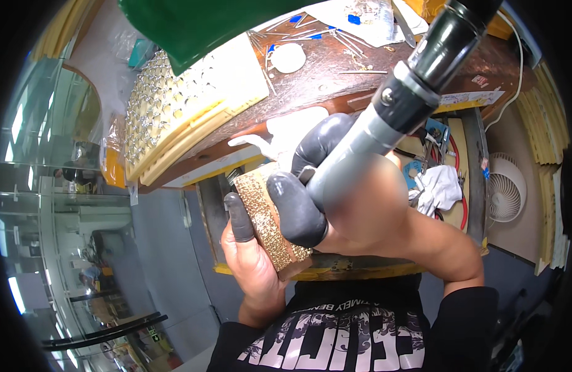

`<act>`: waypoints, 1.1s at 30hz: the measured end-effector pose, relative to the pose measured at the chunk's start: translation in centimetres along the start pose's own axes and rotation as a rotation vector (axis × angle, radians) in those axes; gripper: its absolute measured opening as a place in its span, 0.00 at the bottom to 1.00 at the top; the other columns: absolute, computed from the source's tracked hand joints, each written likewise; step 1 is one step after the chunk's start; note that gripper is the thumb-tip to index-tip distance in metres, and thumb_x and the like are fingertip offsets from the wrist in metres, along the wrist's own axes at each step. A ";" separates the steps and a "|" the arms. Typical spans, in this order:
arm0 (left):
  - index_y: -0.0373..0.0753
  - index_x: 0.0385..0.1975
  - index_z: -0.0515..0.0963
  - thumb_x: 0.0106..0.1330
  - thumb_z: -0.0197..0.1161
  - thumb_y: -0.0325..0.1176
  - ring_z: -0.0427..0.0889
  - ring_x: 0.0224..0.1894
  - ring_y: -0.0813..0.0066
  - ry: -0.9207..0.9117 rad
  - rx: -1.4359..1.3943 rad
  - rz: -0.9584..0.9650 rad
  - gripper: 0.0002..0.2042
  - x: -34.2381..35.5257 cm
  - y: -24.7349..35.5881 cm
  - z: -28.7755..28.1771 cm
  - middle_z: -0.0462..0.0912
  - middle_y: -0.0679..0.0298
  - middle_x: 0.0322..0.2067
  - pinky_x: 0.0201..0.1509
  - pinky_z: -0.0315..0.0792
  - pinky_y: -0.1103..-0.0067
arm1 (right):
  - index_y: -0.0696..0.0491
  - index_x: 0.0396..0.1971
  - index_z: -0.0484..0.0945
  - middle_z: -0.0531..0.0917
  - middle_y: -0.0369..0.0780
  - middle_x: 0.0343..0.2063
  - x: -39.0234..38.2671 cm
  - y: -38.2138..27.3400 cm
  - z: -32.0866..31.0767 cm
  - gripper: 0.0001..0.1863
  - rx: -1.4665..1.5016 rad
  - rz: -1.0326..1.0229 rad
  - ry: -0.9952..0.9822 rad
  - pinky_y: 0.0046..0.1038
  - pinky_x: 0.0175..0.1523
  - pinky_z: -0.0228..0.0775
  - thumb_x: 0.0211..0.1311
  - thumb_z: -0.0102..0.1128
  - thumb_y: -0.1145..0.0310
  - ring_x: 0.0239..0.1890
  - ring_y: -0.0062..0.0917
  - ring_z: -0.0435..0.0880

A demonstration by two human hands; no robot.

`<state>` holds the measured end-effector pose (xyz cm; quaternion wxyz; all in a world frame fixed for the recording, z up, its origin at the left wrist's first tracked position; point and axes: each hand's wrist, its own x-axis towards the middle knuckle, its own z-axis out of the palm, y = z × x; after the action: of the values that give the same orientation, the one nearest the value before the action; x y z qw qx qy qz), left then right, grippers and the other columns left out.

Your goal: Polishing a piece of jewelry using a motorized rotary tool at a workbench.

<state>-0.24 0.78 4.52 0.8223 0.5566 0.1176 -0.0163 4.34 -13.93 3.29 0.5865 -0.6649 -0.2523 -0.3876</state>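
Observation:
My right hand (335, 198), black covers on its fingers, grips a thick grey-and-black cylindrical handpiece (385, 111) that slants up to the upper right; its lower end is hidden by my fingers and a blur. My left hand (252, 260), with a black cover on a finger, holds a block (261, 217) with a speckled gold band, directly beside the right hand's fingers. A white object (289, 127) lies behind my hands at the bench's edge.
A wooden bench (323, 87) carries a board of small silvery pieces (159, 102), thin rods and a white disc (288, 57). Green shape (180, 25) overhead. An open drawer (478, 223) holds pliers and white cloth (438, 189). A fan (508, 186) stands right; glass partitions left.

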 end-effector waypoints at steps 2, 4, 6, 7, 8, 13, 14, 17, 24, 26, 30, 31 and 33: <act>0.28 0.52 0.74 0.77 0.44 0.48 0.84 0.43 0.72 -0.008 -0.008 -0.004 0.25 0.1 -0.2 -0.3 0.83 0.56 0.42 0.48 0.78 0.77 | 0.60 0.20 0.75 0.77 0.41 0.24 0.0 -0.1 0.0 0.11 -0.009 0.013 0.005 0.23 0.23 0.67 0.52 0.70 0.73 0.20 0.22 0.76; 0.28 0.51 0.74 0.77 0.44 0.48 0.83 0.43 0.72 -0.012 -0.015 -0.005 0.25 0.1 -0.2 -0.4 0.83 0.56 0.42 0.48 0.78 0.77 | 0.60 0.20 0.75 0.77 0.41 0.24 0.0 -0.1 0.1 0.11 -0.014 0.025 0.008 0.23 0.23 0.67 0.52 0.70 0.73 0.19 0.22 0.76; 0.29 0.51 0.74 0.77 0.44 0.48 0.84 0.42 0.72 0.024 0.007 -0.018 0.25 0.0 -0.2 -0.5 0.83 0.57 0.41 0.47 0.78 0.77 | 0.60 0.20 0.75 0.77 0.41 0.23 0.1 0.0 0.3 0.11 -0.026 0.006 0.031 0.23 0.22 0.67 0.52 0.70 0.74 0.19 0.21 0.76; 0.29 0.51 0.74 0.77 0.44 0.48 0.84 0.42 0.72 0.023 0.008 -0.018 0.25 0.0 -0.1 -0.4 0.83 0.57 0.41 0.47 0.78 0.77 | 0.60 0.20 0.75 0.77 0.41 0.23 0.0 0.0 0.3 0.11 -0.027 0.007 0.031 0.23 0.22 0.67 0.52 0.70 0.74 0.19 0.21 0.76; 0.29 0.51 0.75 0.77 0.44 0.48 0.84 0.42 0.72 0.029 -0.003 -0.028 0.25 0.0 -0.1 -0.2 0.83 0.57 0.41 0.47 0.79 0.78 | 0.60 0.20 0.75 0.77 0.41 0.23 0.0 0.0 0.4 0.11 -0.028 0.017 0.035 0.23 0.22 0.67 0.52 0.70 0.74 0.19 0.22 0.77; 0.29 0.51 0.74 0.77 0.44 0.48 0.84 0.42 0.71 -0.022 -0.026 -0.004 0.25 0.2 -0.3 -0.6 0.83 0.56 0.42 0.45 0.79 0.78 | 0.60 0.20 0.74 0.77 0.42 0.23 -0.1 0.1 0.3 0.11 -0.012 0.006 0.020 0.23 0.23 0.68 0.51 0.70 0.75 0.20 0.23 0.77; 0.29 0.52 0.74 0.77 0.44 0.48 0.84 0.42 0.71 -0.028 -0.033 -0.010 0.25 0.1 -0.1 -0.2 0.83 0.56 0.43 0.45 0.80 0.78 | 0.60 0.20 0.74 0.77 0.42 0.23 -0.1 0.0 0.3 0.11 -0.013 0.006 0.019 0.23 0.23 0.68 0.51 0.70 0.75 0.20 0.23 0.77; 0.29 0.52 0.74 0.77 0.44 0.48 0.84 0.43 0.70 -0.030 -0.018 -0.002 0.25 0.0 0.1 -0.2 0.82 0.55 0.44 0.46 0.80 0.77 | 0.60 0.20 0.74 0.77 0.42 0.24 0.0 0.1 0.3 0.10 -0.018 -0.003 0.023 0.23 0.23 0.68 0.51 0.69 0.76 0.19 0.22 0.77; 0.29 0.52 0.74 0.77 0.44 0.48 0.84 0.44 0.71 -0.013 0.051 0.033 0.25 0.0 0.0 -0.3 0.83 0.55 0.44 0.49 0.79 0.77 | 0.60 0.21 0.75 0.77 0.40 0.21 0.1 -0.1 0.6 0.09 0.027 0.017 0.064 0.23 0.22 0.66 0.51 0.69 0.77 0.18 0.21 0.76; 0.29 0.52 0.75 0.77 0.44 0.47 0.84 0.44 0.71 -0.018 0.036 0.041 0.24 0.1 0.0 -0.4 0.83 0.55 0.44 0.49 0.78 0.77 | 0.60 0.21 0.75 0.77 0.40 0.21 0.2 -0.2 0.7 0.09 0.019 0.006 0.058 0.23 0.22 0.66 0.51 0.69 0.76 0.18 0.21 0.76; 0.28 0.51 0.75 0.77 0.44 0.47 0.84 0.44 0.72 -0.063 0.023 0.075 0.24 0.3 -0.5 -0.7 0.83 0.55 0.44 0.49 0.78 0.77 | 0.60 0.21 0.75 0.77 0.39 0.22 0.1 0.0 0.6 0.10 0.028 0.003 0.082 0.23 0.21 0.65 0.51 0.69 0.76 0.17 0.21 0.76; 0.28 0.51 0.75 0.77 0.44 0.47 0.84 0.44 0.72 -0.062 0.021 0.075 0.24 0.3 -0.4 -0.7 0.83 0.55 0.44 0.49 0.78 0.77 | 0.60 0.21 0.75 0.77 0.39 0.22 0.1 0.0 0.6 0.10 0.028 0.002 0.080 0.23 0.21 0.65 0.51 0.69 0.76 0.17 0.21 0.76; 0.28 0.51 0.75 0.77 0.44 0.47 0.84 0.44 0.72 -0.027 0.038 0.054 0.24 0.1 -0.2 -0.5 0.83 0.55 0.44 0.50 0.78 0.77 | 0.59 0.21 0.75 0.77 0.39 0.22 0.1 -0.2 0.5 0.09 0.011 0.006 0.060 0.22 0.21 0.65 0.50 0.69 0.76 0.18 0.20 0.76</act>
<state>-0.28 1.20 4.09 0.8133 0.5747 0.0909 -0.0039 4.40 -13.44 3.49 0.5987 -0.6505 -0.2349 -0.4040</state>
